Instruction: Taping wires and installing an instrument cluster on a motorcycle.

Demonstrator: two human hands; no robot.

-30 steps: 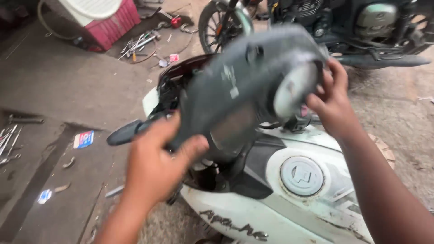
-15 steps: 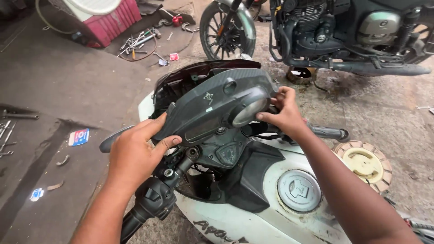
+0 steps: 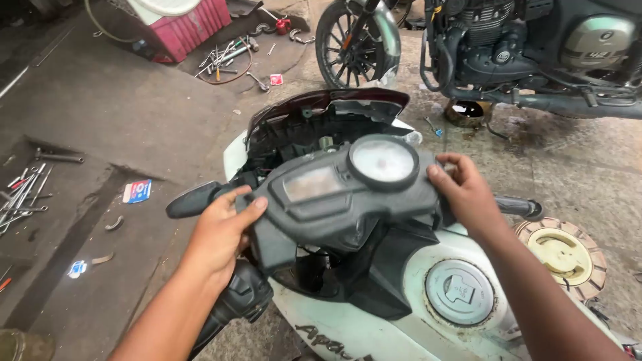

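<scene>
A grey instrument panel [image 3: 341, 197] with a round dial [image 3: 383, 160] and a rectangular screen sits over the handlebars of a white motorcycle [image 3: 401, 321]. My left hand [image 3: 221, 230] grips the panel's left edge, beside the black left handlebar grip [image 3: 234, 304]. The panel's right edge is held by my right hand [image 3: 468, 194], just above the right handlebar [image 3: 518, 207]. The dial faces up toward me. Behind the panel stands the dark red windscreen [image 3: 328, 103]. A round fuel cap [image 3: 460, 292] sits on the white tank below.
A dark parked motorcycle [image 3: 521, 47] stands at the back right, a front wheel [image 3: 354, 43] near the windscreen. Loose tools [image 3: 227, 57] lie by a red crate [image 3: 187, 27]; more tools [image 3: 23, 194] lie at left. A round clutch disc [image 3: 562, 254] rests on the ground at right.
The panel has been turned from its underside to face up and lowered onto the handlebars. Both hands moved down with it, keeping hold of its edges.
</scene>
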